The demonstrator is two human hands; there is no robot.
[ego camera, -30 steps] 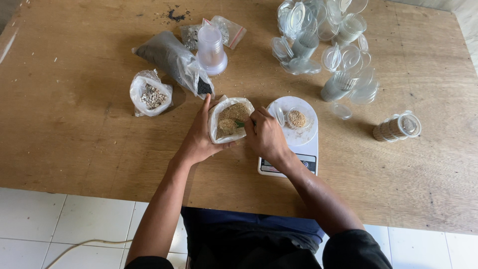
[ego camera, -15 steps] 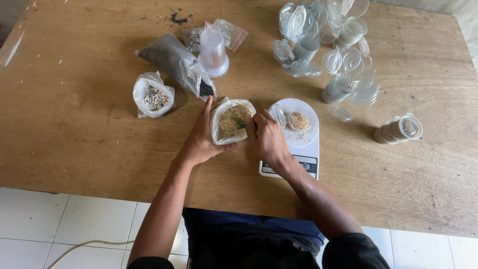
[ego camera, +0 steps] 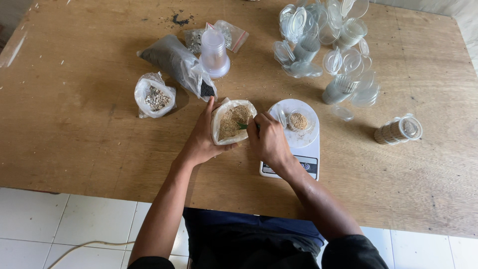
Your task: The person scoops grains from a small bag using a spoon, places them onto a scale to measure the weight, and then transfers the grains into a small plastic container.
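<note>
Wooden table [ego camera: 74,149]: left hand [ego camera: 201,139] around open clear grain bag [ego camera: 231,122].

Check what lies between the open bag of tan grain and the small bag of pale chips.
Only bare wooden table separates the grain bag from the chip bag, seen in the head view.

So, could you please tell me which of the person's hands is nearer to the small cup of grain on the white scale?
Right. The right hand sits just beside the small cup of grain, at the white scale's edge; the left hand holds the open bag of grain, farther off.
</note>
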